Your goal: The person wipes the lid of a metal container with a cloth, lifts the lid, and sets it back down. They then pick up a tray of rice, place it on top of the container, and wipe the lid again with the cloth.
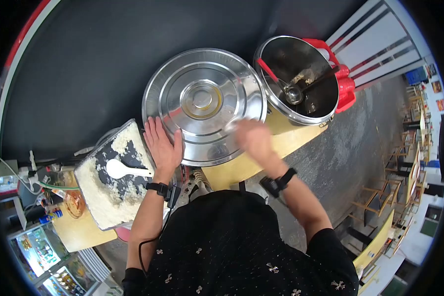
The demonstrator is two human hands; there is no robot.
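A large round steel lid [209, 148] with ringed ridges and a raised centre knob lies flat in front of me. My left hand [164, 148] rests on its lower left edge, fingers stretched out and thumb apart. Over the lid's lower right side is my right hand [254, 140], blurred by motion. It is closed on a small white cloth [233, 124] against the lid; most of the cloth is hidden by the fingers. What lies beneath the lid is hidden.
To the right stands an open steel pot [321, 117] holding a red-handled ladle [294, 94]. A tray of white rice [96, 197] with a white rice paddle [117, 169] is at left. Red items [347, 86] sit beyond the pot; the yellow tabletop [237, 170] shows below the lid.
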